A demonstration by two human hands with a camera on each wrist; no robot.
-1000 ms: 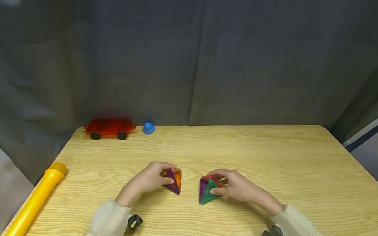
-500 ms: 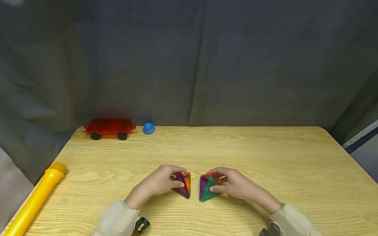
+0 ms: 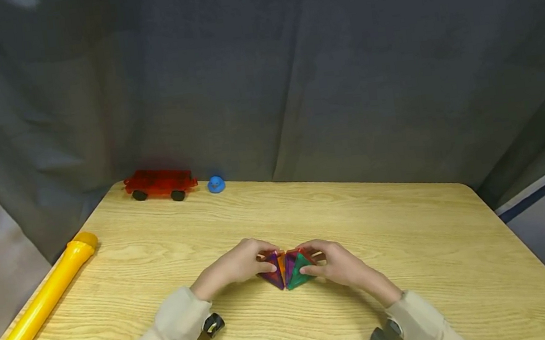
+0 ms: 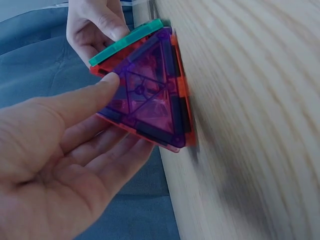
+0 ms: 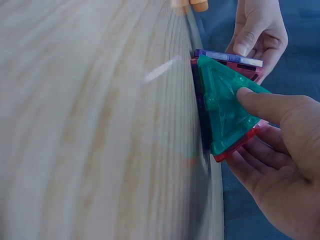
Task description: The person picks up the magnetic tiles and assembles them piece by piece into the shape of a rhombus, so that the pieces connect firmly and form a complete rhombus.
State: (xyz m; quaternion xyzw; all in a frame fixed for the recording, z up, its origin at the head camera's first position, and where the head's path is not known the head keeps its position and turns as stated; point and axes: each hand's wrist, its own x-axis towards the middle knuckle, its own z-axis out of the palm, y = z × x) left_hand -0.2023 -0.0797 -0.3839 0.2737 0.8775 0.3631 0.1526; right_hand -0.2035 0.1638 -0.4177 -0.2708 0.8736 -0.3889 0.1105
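Observation:
My left hand (image 3: 242, 261) grips a small pyramid of see-through magnetic tiles (image 4: 147, 90), its thumb on a purple triangle and its fingers beneath a red one. An orange side of it shows too. My right hand (image 3: 336, 265) holds a second tile pyramid (image 5: 225, 105) with green, purple and red triangles, thumb pressed on the green face. In the head view the two pyramids stand side by side on the table, their facing sides touching or nearly so; I cannot tell which. The fingertips behind the tiles are partly hidden.
The wooden table (image 3: 385, 224) ends at a dark curtain (image 3: 342, 72). A red wheeled toy wagon (image 3: 160, 183) and a blue rubber duck (image 3: 216, 184) stand at the back left. A yellow toy microphone (image 3: 45, 302) lies along the left edge.
My left hand has moved right and slightly nearer with its pyramid, closing the gap to the other one. The right hand and its pyramid have hardly moved.

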